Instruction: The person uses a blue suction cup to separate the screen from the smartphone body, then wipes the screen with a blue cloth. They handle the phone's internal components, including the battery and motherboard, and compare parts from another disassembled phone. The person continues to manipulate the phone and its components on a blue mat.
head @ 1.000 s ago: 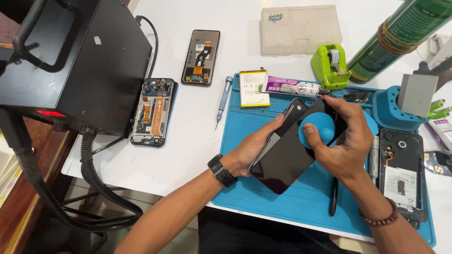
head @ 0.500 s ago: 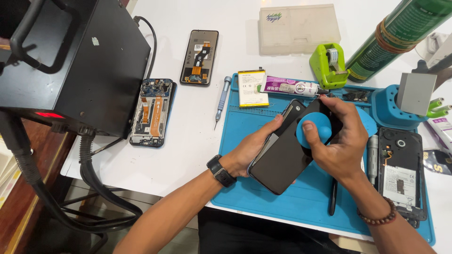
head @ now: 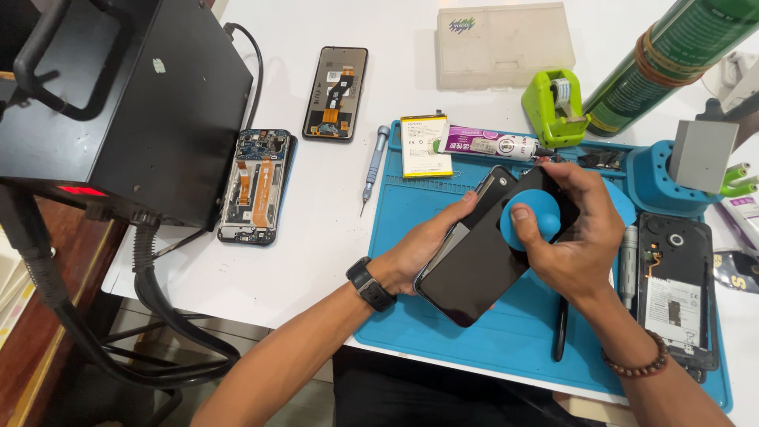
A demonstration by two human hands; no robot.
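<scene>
A person's two bare hands hold a black smartphone (head: 474, 265) tilted above the blue work mat (head: 411, 316) that covers the right part of the white counter (head: 316, 237). The left hand (head: 423, 249), with a black watch on its wrist, cradles the phone from beneath, fingers wrapped along its left edge. The right hand (head: 573, 237) is closed around a blue suction cup (head: 528, 224) pressed onto the glossy dark face near the top; a bead bracelet sits on that wrist.

The phone looks light and stiff, its glass smooth, slippery and likely to crack if flexed. The safest hold appears to be along the long edges, with the cup gripping the flat face. A seam may be opening at the upper left corner, though the angle makes this hard to confirm.

On the mat's back edge lie a white battery (head: 424, 145) and a purple glue tube (head: 490, 145). A screwdriver (head: 371, 166) rests just off the mat's left edge. Toward the counter's left edge sit two opened phones (head: 257, 186), one behind the other, beside a black heating machine (head: 134, 103). By the right edge lies another opened phone (head: 674, 285), close beside the right forearm. A green tape dispenser (head: 556, 107), a pale plastic case (head: 506, 43) and a green spray can (head: 664, 55) crowd the back of the counter.
</scene>
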